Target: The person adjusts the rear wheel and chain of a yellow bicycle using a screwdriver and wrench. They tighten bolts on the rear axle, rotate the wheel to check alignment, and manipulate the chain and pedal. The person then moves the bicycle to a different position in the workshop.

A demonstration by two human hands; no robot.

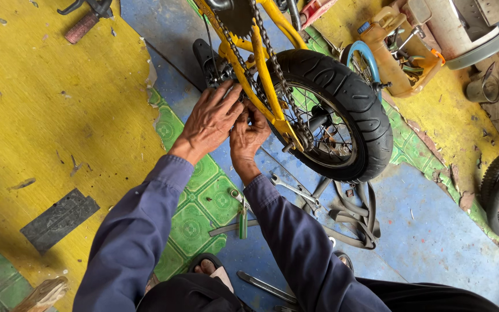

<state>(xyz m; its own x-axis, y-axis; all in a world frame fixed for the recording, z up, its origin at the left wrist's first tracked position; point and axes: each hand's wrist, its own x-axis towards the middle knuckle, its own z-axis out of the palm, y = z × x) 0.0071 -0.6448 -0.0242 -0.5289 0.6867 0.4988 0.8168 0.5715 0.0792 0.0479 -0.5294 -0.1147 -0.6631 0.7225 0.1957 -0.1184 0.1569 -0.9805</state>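
Two bare hands work at the rear of an upturned small yellow steel bicycle frame (pixel 265 75): the left hand (pixel 212 118) and right hand (pixel 249 134) curl their fingers around something small beside the greasy chain (pixel 272 58) and black rubber rear wheel (pixel 342 110), though what the grip holds is hidden. This looks like hub or chain fitting; next probably comes a tool, such as the silver spanner (pixel 295 189). Everything lies on a worn yellow, blue and green patterned floor (pixel 59 104), strewn with a limp inner tube (pixel 356 216).

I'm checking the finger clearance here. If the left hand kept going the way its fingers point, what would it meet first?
Probably the yellow frame and chain: the left hand points up-right, fingertips already at them. Depth is unclear.
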